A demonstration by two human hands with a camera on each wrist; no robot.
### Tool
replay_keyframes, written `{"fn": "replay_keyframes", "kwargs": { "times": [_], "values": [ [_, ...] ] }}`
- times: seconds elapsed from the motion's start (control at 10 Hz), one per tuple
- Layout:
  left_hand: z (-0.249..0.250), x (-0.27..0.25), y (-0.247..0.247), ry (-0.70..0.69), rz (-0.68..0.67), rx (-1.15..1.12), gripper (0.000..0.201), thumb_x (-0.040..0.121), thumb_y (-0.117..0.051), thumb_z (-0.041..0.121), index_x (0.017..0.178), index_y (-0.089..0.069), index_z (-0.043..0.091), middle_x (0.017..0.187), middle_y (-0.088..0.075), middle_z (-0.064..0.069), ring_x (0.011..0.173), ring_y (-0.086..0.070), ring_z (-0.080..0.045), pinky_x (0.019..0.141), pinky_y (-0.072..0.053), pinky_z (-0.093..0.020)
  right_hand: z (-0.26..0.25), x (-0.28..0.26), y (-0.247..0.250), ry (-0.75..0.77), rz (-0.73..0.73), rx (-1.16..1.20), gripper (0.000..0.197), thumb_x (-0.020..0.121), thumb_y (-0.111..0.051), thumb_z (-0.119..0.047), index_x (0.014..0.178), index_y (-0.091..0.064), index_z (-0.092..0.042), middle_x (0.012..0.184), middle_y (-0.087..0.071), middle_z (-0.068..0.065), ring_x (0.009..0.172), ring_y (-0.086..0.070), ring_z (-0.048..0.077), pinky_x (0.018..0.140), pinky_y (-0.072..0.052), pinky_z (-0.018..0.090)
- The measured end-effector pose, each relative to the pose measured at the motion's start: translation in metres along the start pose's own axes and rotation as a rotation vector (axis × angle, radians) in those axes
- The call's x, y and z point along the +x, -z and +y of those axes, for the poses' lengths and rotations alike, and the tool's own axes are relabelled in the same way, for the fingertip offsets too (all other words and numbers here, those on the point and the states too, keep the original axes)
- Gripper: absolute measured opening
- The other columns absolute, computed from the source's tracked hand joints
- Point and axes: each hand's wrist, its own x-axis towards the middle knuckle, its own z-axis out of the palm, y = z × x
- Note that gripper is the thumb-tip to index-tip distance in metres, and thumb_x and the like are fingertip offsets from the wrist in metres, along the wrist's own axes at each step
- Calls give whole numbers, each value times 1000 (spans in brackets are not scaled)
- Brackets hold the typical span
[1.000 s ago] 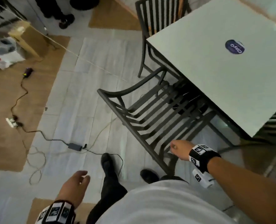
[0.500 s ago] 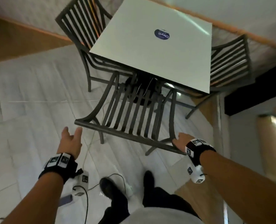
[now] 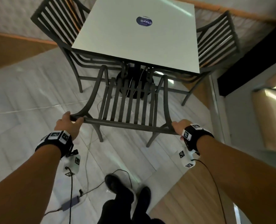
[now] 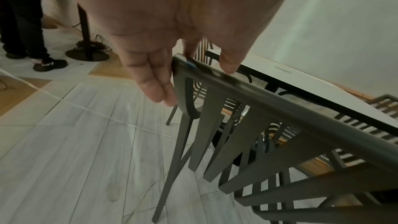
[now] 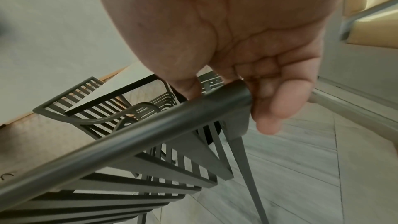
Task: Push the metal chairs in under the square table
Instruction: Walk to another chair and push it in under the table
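A dark slatted metal chair (image 3: 129, 102) stands in front of me, its seat partly under the near edge of the white square table (image 3: 139, 46). My left hand (image 3: 69, 122) grips the left end of the chair's top rail (image 4: 247, 86), thumb over it and fingers (image 4: 155, 81) behind. My right hand (image 3: 179, 126) grips the right end of the top rail (image 5: 150, 132), fingers (image 5: 273, 105) curled round the corner. Two more metal chairs sit at the table: the left chair (image 3: 59, 25) and the right chair (image 3: 218, 38).
Black cables and a power adapter (image 3: 71, 203) lie on the pale floor by my feet (image 3: 118, 186). The table's round black base (image 3: 134, 84) stands beyond the seat. A wall and dark ledge (image 3: 247, 50) close in on the right. Another person's legs (image 4: 23, 28) stand far left.
My left hand has reached forward and taken hold of the left end of the top rail. My view has swung square behind the chair. The right hand keeps its hold.
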Motion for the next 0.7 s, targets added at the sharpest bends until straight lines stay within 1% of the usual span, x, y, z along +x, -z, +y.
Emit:
{"fn": "replay_keyframes", "kwargs": {
  "times": [0.1, 0.2, 0.3, 0.4, 0.5, 0.6, 0.7],
  "values": [
    [0, 4, 4, -18, -6, 20, 74, 93, -46, 58, 154, -27, 22, 149, -45, -19, 131, -49, -42, 106, -42, -51, 4, 1, -3, 29, -1, 52, 30, 94, -45, -31, 70, -49, -15, 85, -59, 9, 75, -62, 26, 78, -58, 40],
    [5, 12, 7, -19, -17, 56, 72, 92, -45, 59, 150, -35, 17, 142, -52, -19, 122, -54, -42, 96, -45, -48, 4, -2, -10, 13, -26, 18, 20, 96, -48, -23, 86, -55, -7, 69, -49, 3, 60, -53, 21, 59, -50, 31],
    [6, 29, 10, -12, -45, 105, 70, 89, -43, 64, 138, -48, 13, 124, -62, -19, 106, -61, -40, 82, -46, -41, 6, 7, -19, 96, -20, -338, 38, 89, -62, -19, 123, -54, -3, 80, -57, 8, 69, -59, 25, 64, -49, 32],
    [6, 52, 14, -2, -117, 152, 69, 80, -40, 70, 114, -58, 12, 94, -70, -14, 79, -69, -33, 75, -57, -42, 3, -1, -19, 93, -7, -350, 34, 98, -47, -20, 128, -53, -6, 118, -59, 19, 103, -62, 34, 86, -48, 35],
    [8, 66, 16, -15, -192, 191, 67, 79, -45, 68, 101, -62, 8, 88, -72, -15, 75, -69, -34, 74, -58, -43, -1, 0, -18, 89, 3, -394, 32, 101, -39, -20, 127, -54, -6, 120, -58, 17, 105, -61, 32, 83, -45, 33],
    [11, 68, 21, -105, -299, 405, 46, 96, -44, 46, 109, -59, 5, 91, -64, -20, 80, -62, -35, 71, -50, -36, -5, 0, -23, 44, 1, -428, 32, 101, -40, -19, 126, -55, -6, 106, -58, 13, 98, -60, 31, 86, -48, 35],
    [11, 79, 30, -79, -348, 389, 22, 100, -44, 27, 116, -53, 14, 75, -51, -7, 77, -60, -32, 62, -41, -27, -6, -6, -33, 21, -14, -477, 32, 101, -42, -20, 128, -53, -7, 97, -55, 8, 100, -60, 29, 80, -45, 31]
  ]
}}
